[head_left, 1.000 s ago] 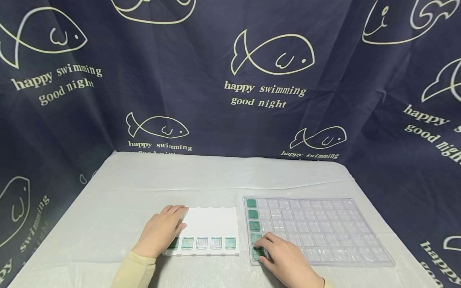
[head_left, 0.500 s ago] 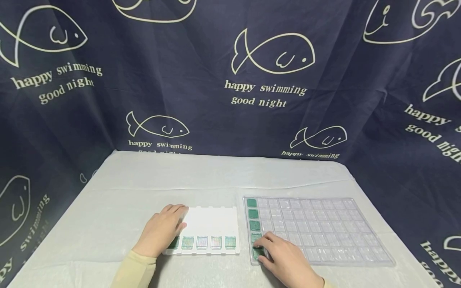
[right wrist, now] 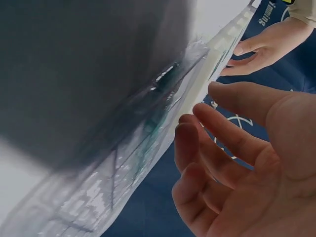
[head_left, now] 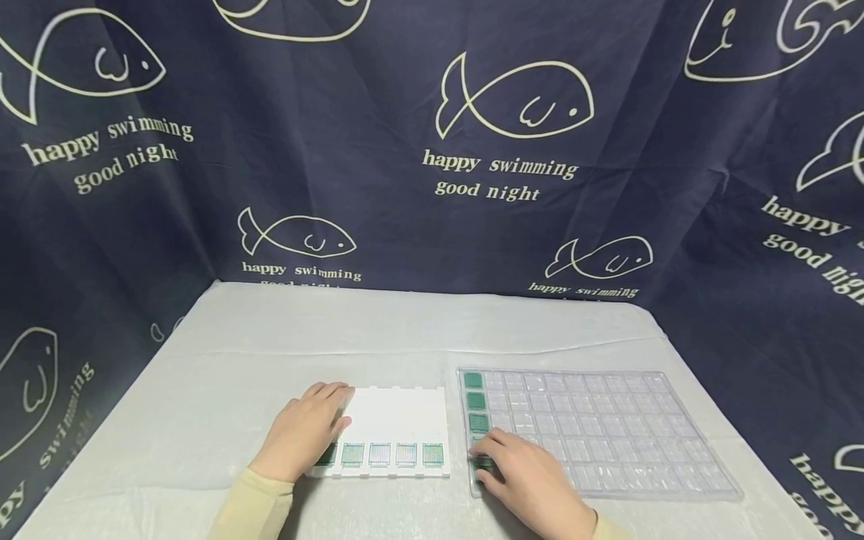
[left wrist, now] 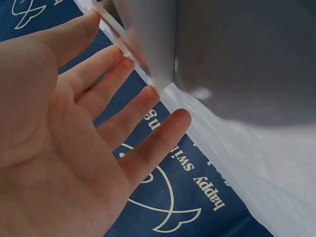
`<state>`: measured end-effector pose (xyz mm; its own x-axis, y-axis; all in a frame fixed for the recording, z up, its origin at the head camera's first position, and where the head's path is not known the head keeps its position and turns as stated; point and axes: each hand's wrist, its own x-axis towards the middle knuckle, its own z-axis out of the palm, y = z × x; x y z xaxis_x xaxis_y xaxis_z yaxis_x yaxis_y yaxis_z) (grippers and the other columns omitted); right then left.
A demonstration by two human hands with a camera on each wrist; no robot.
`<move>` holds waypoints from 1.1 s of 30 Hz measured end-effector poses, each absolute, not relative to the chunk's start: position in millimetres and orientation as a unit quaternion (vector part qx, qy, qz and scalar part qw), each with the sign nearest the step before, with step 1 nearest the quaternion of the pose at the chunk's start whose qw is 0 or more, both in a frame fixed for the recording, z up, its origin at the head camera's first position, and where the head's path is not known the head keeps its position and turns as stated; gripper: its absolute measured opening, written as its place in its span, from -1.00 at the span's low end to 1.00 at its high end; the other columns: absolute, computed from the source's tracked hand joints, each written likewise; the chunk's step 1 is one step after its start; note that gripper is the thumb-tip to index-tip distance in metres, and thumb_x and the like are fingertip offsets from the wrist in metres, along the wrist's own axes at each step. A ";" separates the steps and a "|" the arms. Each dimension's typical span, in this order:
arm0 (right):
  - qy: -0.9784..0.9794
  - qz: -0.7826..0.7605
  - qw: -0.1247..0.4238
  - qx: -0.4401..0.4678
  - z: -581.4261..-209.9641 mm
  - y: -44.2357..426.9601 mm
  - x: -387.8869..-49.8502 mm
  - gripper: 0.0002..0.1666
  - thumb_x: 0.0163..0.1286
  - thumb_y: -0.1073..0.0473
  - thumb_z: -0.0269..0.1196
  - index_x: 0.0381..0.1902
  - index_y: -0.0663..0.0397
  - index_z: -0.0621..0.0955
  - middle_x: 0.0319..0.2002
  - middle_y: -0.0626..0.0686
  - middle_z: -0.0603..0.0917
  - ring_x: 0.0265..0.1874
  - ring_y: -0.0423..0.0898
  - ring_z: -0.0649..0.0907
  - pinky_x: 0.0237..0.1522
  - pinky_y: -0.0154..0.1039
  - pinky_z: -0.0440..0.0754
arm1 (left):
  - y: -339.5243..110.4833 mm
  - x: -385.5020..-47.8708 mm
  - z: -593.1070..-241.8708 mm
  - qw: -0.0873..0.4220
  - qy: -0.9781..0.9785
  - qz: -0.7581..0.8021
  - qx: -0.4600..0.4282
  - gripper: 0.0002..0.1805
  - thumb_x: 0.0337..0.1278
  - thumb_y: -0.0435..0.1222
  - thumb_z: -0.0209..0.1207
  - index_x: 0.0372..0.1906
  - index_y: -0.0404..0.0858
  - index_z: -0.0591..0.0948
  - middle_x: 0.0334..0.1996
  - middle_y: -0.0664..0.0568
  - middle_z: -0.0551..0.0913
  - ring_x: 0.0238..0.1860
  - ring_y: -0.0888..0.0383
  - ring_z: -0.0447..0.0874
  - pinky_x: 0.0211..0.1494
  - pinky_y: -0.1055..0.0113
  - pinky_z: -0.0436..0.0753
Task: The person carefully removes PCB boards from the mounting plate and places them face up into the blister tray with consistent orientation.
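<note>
- Fingers (head_left: 325,391) of your left hand (head_left: 295,436), in the head view, lie over the left side of the white board (head_left: 394,416), probably to keep it from sliding.
- Your right hand (head_left: 536,480) bends over the near-left corner of the clear tray (head_left: 574,373), thumb and index finger narrow about the nearest green square (head_left: 487,467); that curl seems suited to so small a compartment.
- The tray's green squares (head_left: 475,401) sit in its leftmost column; the board's green squares (head_left: 379,454) line its near side, the leftmost partly behind your left hand. Board and tray lie just apart on the white table (head_left: 405,322), likely for a short reach.
- In the left wrist view, your left fingers are stretched and spread, tips at the board's edge, which looks like steadying rather than gripping.
- In the right wrist view, your thumb and index tips come close together, other fingers bent; I cannot tell whether they pinch the square. The tray slants along the left.
</note>
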<state>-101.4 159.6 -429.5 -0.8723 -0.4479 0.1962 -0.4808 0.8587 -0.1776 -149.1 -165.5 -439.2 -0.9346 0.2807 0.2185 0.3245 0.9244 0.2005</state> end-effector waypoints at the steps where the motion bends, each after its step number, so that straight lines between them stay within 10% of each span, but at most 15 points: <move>1: -0.960 0.108 0.080 0.244 -428.8 157.5 -102.2 -0.72 0.21 0.05 0.49 -0.11 -0.14 0.72 -0.16 -0.24 0.71 -0.20 -0.21 0.75 -0.25 -0.24 0.72 | -165.8 -149.5 -440.3 0.098 -0.976 -0.115 -0.155 -0.51 0.19 -0.16 0.38 0.21 -0.18 0.64 0.21 0.02 0.68 0.23 -0.02 0.63 -0.07 -0.02 0.72; 33: -0.937 0.067 0.102 0.328 -434.7 108.8 -121.9 -0.63 0.13 0.01 0.54 -0.12 -0.06 0.73 -0.22 -0.17 0.72 -0.30 -0.27 0.69 -0.30 -0.33 0.69 | -164.0 -149.8 -440.8 0.089 -0.978 -0.124 -0.144 -0.52 0.21 -0.17 0.38 0.22 -0.17 0.63 0.21 0.03 0.68 0.23 0.00 0.62 -0.06 -0.01 0.71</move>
